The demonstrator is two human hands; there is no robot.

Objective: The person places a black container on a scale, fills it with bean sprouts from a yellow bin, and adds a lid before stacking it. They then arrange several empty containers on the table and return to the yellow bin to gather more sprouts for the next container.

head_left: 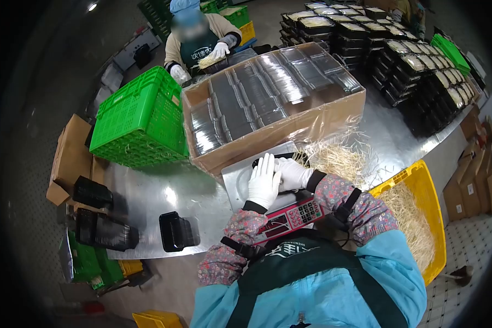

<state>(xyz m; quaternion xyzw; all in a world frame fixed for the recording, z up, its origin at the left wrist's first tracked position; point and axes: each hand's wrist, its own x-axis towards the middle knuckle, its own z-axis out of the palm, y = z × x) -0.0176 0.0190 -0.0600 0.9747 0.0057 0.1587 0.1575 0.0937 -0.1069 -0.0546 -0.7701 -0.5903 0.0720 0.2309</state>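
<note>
My left hand [264, 181], in a white glove, lies with its fingers stretched out flat and close together over a black plastic tray [255, 163]. Beside it my right hand [294, 174], also gloved, rests over the same tray; its fingertips are hidden. Both hands touch or nearly touch each other and cover most of the tray. Under the tray is the metal plate [232, 179] of a scale, whose pink keypad panel [300, 215] faces me. Pale bean-sprout-like strands [336, 159] lie in a loose pile just right of my hands.
A large carton [322, 121] of stacked clear-and-black trays stands ahead, with a green crate [139, 120] left of it. A yellow crate [438, 235] of strands is at right. Black trays [172, 232] sit left. Filled packs [355, 27] are stacked far right. A co-worker [202, 41] stands opposite.
</note>
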